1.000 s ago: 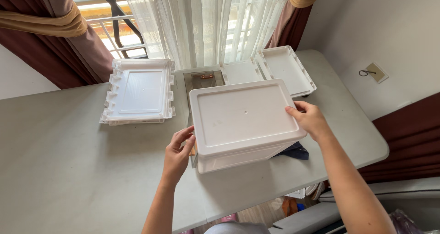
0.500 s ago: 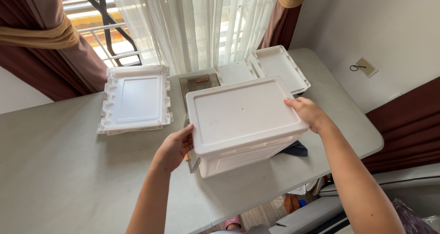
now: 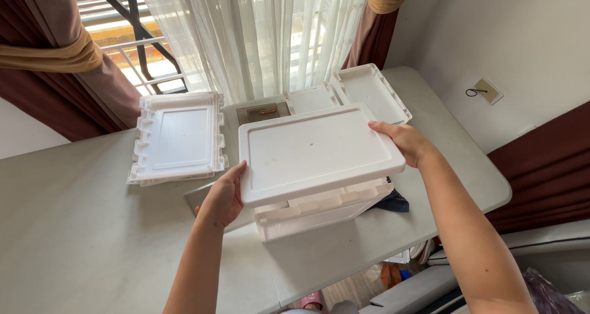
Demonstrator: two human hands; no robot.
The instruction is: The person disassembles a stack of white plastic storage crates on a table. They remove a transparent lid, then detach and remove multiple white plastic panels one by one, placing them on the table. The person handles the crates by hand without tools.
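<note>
While the left hand [image 3: 222, 198] clamps the near-left edge of the white lid [image 3: 316, 151] and the right hand [image 3: 402, 142] grips its far-right edge, both closed on it, the lid now hangs tilted above the white box [image 3: 319, 212]. Half a second ago it sat flush on that box; now a gap shows and the ribbed rim is bare, so the lid has come free and the box stands open near the table's [image 3: 92, 240] front edge, right of its middle. A dark cloth [image 3: 392, 201] peeks out at the box's right. Behind lie a smoky clear panel [image 3: 261, 111] and two white trays [image 3: 369, 91] toward the back edge; a stack of white panels [image 3: 178, 137] lies back-left. On the right wall hangs a small tan square plate [image 3: 488, 90] with a dark hook.
</note>
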